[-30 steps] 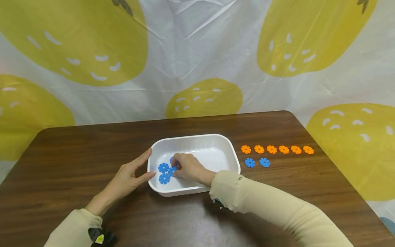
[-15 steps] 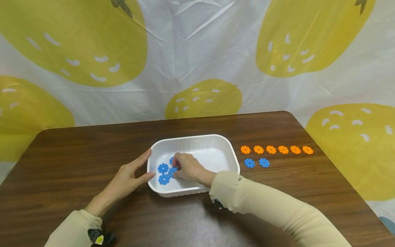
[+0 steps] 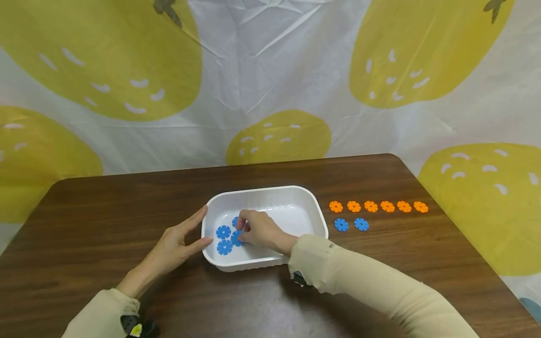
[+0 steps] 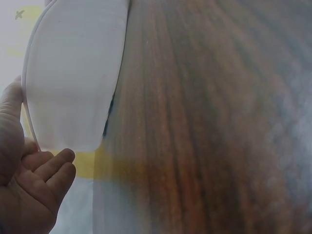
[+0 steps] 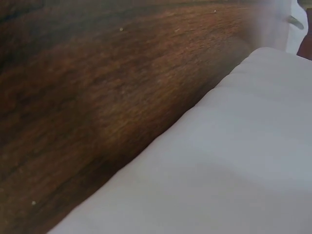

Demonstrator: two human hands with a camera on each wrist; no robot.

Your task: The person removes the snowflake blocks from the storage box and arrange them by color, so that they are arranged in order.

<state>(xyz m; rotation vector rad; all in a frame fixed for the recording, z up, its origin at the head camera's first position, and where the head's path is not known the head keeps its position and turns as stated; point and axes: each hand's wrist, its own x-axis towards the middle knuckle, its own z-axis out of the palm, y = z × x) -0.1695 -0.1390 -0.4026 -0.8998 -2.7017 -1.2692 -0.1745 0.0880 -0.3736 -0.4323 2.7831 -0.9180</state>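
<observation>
On the table stands a white tray [image 3: 296,225] with several blue notched plastic discs [image 3: 224,247] flat in its left part. My left hand [image 3: 171,246] holds the tray's left end, thumb over the rim; the left wrist view shows the thumb [image 4: 12,112] by the rim and fingers loosely bent outside the wall. Reaching into the tray, my right hand [image 3: 259,230] pinches at a blue notched disc [image 3: 235,238] with curled thumb and forefinger. The fingers partly cover that disc and another one [image 3: 235,221] behind it. In the right wrist view the hand is hidden.
Right of the tray lies a row of several orange notched discs [image 3: 371,206]. Two blue discs [image 3: 341,225] lie in front of that row. The brown wooden table [image 3: 127,211] ends at a hanging cloth [image 3: 270,84] with a yellow fruit print.
My right thumb and forefinger have shifted slightly at the blue disc, which shows a little more now. My left hand stays at the tray's end. The head view has tilted up slightly.
</observation>
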